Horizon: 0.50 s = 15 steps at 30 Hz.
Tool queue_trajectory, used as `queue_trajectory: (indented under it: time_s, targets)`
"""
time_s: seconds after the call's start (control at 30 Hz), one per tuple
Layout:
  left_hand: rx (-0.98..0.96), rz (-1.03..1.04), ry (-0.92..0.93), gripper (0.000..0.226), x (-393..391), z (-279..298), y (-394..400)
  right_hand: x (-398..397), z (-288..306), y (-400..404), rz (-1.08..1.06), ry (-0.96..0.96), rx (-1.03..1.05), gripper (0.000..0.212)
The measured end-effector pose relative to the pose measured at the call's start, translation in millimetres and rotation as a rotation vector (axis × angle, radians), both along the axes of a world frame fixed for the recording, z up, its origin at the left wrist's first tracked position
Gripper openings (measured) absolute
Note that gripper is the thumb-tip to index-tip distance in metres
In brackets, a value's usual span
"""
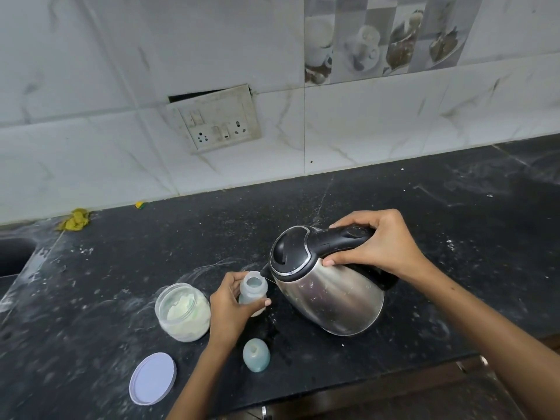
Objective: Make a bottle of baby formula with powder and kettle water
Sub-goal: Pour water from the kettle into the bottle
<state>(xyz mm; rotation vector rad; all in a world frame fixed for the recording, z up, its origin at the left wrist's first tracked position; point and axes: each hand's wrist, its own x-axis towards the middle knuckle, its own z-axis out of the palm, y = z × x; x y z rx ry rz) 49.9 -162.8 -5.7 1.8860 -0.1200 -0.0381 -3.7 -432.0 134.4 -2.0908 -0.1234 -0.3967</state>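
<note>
Kettle (327, 286) tilts in my right hand (378, 247), which grips its black handle, spout just over the open baby bottle (254, 291). My left hand (230, 307) wraps that bottle, standing near the counter's (454, 222) front edge, beside the powder jar (182, 312).
</note>
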Motion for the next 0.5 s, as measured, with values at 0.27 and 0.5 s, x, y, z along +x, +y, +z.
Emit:
queue_trajectory:
  time_s: [0.27, 0.5]
  targets:
    - [0.008, -0.002, -0.005, 0.06, -0.9, 0.0, 3.4, 0.7, 5.0, 5.2, 0.015, -0.001, -0.042, 0.047]
    - [0.004, -0.011, -0.018, 0.06, -3.9, 2.1, 5.9, 2.6, 7.7, 8.5, 0.022, -0.003, -0.074, 0.045]
